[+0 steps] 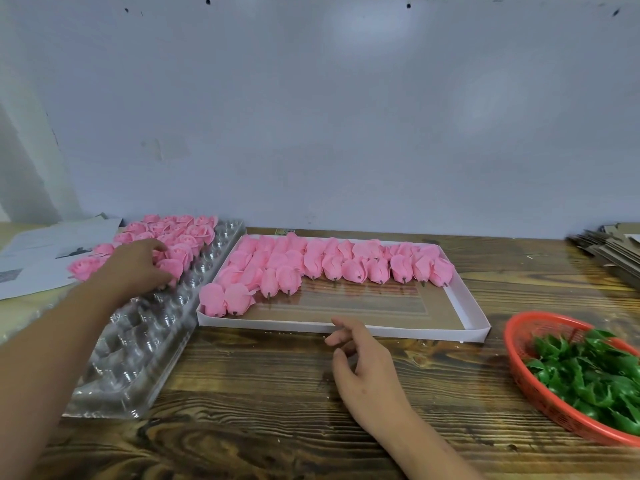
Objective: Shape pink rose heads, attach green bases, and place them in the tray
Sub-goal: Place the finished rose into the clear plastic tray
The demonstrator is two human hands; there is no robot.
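Head view: white tray [478, 315] holds rose heads [332, 263]; basket [512, 344] holds green bases [588, 372].

Dark-grained wooden table [263, 403] stretching across the whole bottom of the view, glossy enough to catch the light, and behind it a pale bluish wall [346, 116] with a few small dark specks along the top. Over at the far left, printed papers [45, 251] lying flat near the table's back edge. Far right, a stack of flat cardboard sheets [609, 251] fanned out and running off the edge of view.
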